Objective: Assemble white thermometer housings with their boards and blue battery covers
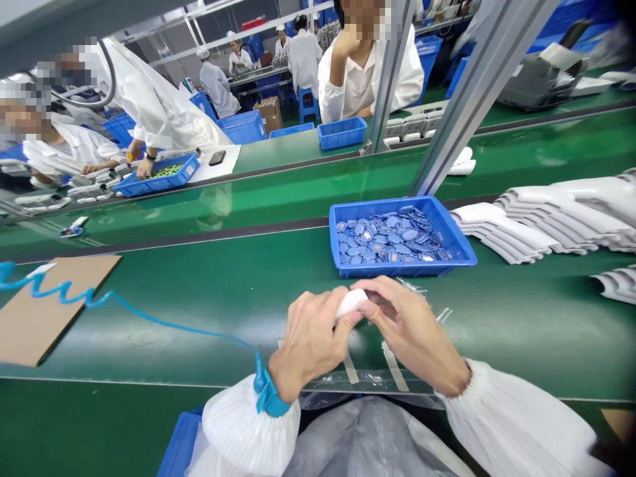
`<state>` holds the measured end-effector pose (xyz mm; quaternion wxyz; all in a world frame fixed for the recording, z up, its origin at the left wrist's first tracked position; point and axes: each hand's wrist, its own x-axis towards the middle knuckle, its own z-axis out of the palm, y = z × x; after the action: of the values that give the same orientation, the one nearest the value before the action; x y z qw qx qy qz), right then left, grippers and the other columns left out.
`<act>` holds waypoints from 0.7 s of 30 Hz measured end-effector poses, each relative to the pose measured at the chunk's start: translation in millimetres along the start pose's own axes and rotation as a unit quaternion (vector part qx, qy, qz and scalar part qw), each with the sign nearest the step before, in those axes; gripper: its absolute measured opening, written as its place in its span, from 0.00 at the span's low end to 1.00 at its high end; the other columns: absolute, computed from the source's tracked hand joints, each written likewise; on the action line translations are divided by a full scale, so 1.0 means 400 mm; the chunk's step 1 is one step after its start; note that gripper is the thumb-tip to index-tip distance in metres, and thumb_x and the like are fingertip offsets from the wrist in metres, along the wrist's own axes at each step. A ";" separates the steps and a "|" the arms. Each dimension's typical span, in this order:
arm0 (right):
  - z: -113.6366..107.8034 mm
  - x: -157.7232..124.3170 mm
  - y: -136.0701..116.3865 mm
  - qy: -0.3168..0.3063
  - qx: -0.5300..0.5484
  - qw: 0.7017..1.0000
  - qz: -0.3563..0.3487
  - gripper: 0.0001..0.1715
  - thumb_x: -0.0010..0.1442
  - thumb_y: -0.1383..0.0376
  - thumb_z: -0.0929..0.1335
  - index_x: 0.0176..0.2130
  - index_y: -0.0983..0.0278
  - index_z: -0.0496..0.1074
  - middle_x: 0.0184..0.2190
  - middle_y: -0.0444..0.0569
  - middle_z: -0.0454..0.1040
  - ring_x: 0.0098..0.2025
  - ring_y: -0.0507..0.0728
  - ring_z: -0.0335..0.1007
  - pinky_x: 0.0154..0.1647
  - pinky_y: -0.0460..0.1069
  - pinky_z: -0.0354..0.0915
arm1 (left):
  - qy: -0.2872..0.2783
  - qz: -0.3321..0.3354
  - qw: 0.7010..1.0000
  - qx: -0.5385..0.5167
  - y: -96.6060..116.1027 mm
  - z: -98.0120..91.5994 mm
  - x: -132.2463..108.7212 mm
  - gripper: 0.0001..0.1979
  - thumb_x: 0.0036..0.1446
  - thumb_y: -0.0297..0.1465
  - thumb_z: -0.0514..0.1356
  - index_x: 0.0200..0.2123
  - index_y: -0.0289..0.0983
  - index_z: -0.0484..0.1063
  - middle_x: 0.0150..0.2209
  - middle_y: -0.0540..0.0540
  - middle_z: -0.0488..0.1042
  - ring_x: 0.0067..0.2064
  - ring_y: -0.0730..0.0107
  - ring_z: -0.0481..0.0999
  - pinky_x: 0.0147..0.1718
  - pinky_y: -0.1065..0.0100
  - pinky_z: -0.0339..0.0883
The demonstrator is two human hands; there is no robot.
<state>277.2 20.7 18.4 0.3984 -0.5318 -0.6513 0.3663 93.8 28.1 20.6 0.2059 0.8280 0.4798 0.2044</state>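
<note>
My left hand (308,339) and my right hand (410,328) meet above the green conveyor belt (163,331), both gripping a small white rounded piece (352,302). Its shape is partly hidden by my fingers. Just ahead of my hands stands a blue plastic tray (402,269) full of small blue oval tags (392,237). Under my wrists lie transparent plastic strips (392,366) and film. A blue wrist strap (268,394) circles my left wrist, and its coiled blue cord (59,288) runs off to the left.
Stacks of white moulded parts (546,225) lie right of the tray. A cardboard sheet (50,308) lies on the belt at left. Metal posts (477,99) rise beyond. Co-workers (144,99) sit across the line, handling parts. A blue crate (181,444) sits below the belt.
</note>
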 end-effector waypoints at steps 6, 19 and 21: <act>-0.017 -0.061 0.015 -0.077 -0.058 0.995 0.004 0.13 0.70 0.53 0.63 0.48 0.57 0.70 0.40 0.46 0.74 0.37 0.54 0.70 0.38 0.50 0.68 | 0.211 -0.171 0.962 -0.025 -0.008 0.082 -0.027 0.21 0.71 0.39 0.51 0.24 0.39 0.62 0.25 0.49 0.67 0.30 0.68 0.65 0.32 0.65 0.55; 0.054 -0.098 0.039 -0.132 0.152 0.889 0.412 0.35 0.60 0.35 0.59 0.22 0.59 0.63 0.12 0.38 0.52 0.14 0.49 0.43 0.17 0.47 0.41 | 0.281 -0.130 0.933 -0.183 -0.032 0.091 -0.074 0.20 0.69 0.44 0.51 0.30 0.38 0.69 0.35 0.43 0.76 0.40 0.63 0.76 0.41 0.63 0.70; 0.068 -0.097 0.045 -0.176 0.140 0.897 0.381 0.32 0.61 0.36 0.61 0.25 0.60 0.67 0.14 0.40 0.59 0.15 0.50 0.47 0.17 0.48 0.44 | 0.329 -0.207 0.891 -0.233 -0.041 0.115 -0.061 0.27 0.72 0.45 0.46 0.22 0.39 0.62 0.24 0.48 0.70 0.28 0.69 0.72 0.33 0.66 0.68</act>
<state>264.3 -15.8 -14.1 0.1776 -0.6045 -0.4007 0.6652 95.7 7.5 -29.8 0.2613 0.5236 0.6194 0.5234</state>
